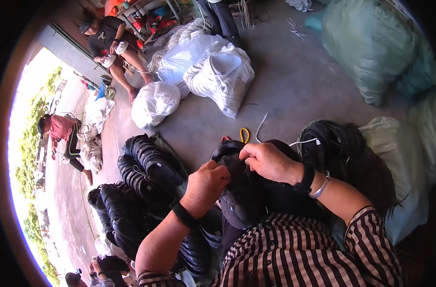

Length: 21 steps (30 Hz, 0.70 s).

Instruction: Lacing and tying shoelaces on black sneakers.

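Your left grip (206,184) was closed tight on the black shoe upper (239,191) held over your lap, and your right grip (270,160) pinched its top edge, fingers curled shut. Stacked black uppers (141,182) lay just to your left on the floor (285,91), with yellow-handled scissors (245,135) just beyond.
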Each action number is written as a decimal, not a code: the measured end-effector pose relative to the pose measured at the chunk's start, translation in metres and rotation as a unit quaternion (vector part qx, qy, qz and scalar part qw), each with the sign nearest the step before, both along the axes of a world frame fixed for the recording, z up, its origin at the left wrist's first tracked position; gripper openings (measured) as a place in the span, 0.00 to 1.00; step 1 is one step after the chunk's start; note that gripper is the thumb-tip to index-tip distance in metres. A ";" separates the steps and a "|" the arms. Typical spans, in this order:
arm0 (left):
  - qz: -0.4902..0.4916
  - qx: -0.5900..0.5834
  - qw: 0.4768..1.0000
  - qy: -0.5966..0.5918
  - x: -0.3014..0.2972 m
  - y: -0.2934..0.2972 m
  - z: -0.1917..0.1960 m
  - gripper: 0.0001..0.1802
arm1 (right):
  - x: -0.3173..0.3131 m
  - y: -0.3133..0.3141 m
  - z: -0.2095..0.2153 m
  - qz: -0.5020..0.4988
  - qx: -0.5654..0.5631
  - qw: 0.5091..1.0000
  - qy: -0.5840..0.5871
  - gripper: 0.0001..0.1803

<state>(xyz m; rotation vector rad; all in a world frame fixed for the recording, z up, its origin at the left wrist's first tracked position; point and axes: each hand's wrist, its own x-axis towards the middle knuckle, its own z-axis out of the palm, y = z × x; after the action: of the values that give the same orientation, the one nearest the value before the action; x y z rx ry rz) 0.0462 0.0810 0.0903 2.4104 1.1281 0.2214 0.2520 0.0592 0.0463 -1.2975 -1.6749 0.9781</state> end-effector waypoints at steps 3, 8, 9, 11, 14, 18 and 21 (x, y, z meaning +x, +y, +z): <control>-0.001 0.032 0.997 0.070 0.004 -0.003 0.003 0.05 | 0.000 0.001 -0.005 0.042 0.093 0.978 -0.180 0.04; -0.019 0.057 0.980 0.187 0.008 -0.007 0.004 0.03 | 0.013 0.001 0.007 0.083 0.020 0.950 -0.300 0.09; -0.017 0.056 0.981 0.186 0.010 -0.007 0.003 0.03 | 0.015 0.000 0.007 0.084 0.019 0.949 -0.302 0.09; -0.017 0.049 0.982 0.179 0.012 -0.009 0.000 0.04 | 0.017 0.000 0.009 0.086 0.004 0.952 -0.293 0.09; -0.001 0.061 0.983 0.170 0.012 -0.012 -0.007 0.04 | 0.019 -0.005 0.002 0.065 0.029 0.958 -0.277 0.06; 0.034 0.053 0.986 0.152 0.009 -0.016 -0.004 0.03 | 0.021 -0.006 -0.002 0.060 0.041 0.966 -0.249 0.06; 0.051 0.044 0.988 0.140 0.010 -0.017 -0.006 0.03 | 0.022 -0.006 -0.004 0.061 0.044 0.964 -0.254 0.07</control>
<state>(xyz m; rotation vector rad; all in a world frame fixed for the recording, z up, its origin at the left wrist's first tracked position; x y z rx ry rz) 0.0560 0.0640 0.0847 2.5197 1.3943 -0.0375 0.2740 0.0530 0.0426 -1.4824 -2.1795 0.6585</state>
